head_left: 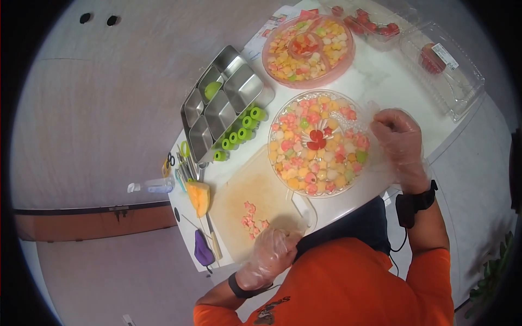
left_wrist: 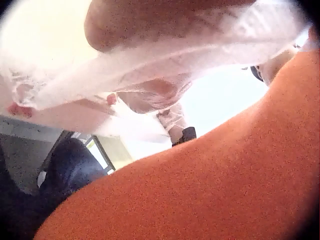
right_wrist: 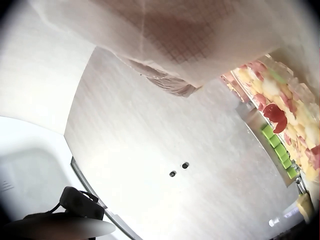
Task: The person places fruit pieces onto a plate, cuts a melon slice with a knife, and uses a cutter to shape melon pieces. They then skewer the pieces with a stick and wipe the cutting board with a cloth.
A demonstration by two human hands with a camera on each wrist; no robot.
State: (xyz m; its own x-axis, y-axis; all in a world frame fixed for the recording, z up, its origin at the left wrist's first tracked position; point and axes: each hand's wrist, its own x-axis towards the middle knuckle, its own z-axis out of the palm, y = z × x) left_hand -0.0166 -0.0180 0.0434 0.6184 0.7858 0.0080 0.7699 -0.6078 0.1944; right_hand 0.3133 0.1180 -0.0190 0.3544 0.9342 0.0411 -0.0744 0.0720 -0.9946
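Note:
In the head view my left hand [head_left: 272, 252], in a clear plastic glove, is at the near edge of a cutting board [head_left: 234, 190]. Small pink star-shaped fruit pieces [head_left: 249, 220] lie just beyond it. Its fingertips are hidden in that view, and I cannot tell what they hold. My gloved right hand [head_left: 401, 142] is at the right side of a round clear platter [head_left: 282, 182], fingers curled, with nothing showing between them. Cut fruit [head_left: 296, 157] in pink, orange, white and green covers much of the platter, around a red piece [head_left: 316, 139] in the middle.
Behind the platter stands a pink divided tray [head_left: 312, 82] of cut fruit. To the left are a steel compartment tray [head_left: 244, 88], green-topped cutters [head_left: 246, 134], a melon wedge [head_left: 198, 198] and a knife [head_left: 216, 244]. Clear plastic boxes [head_left: 462, 89] stand at the far right.

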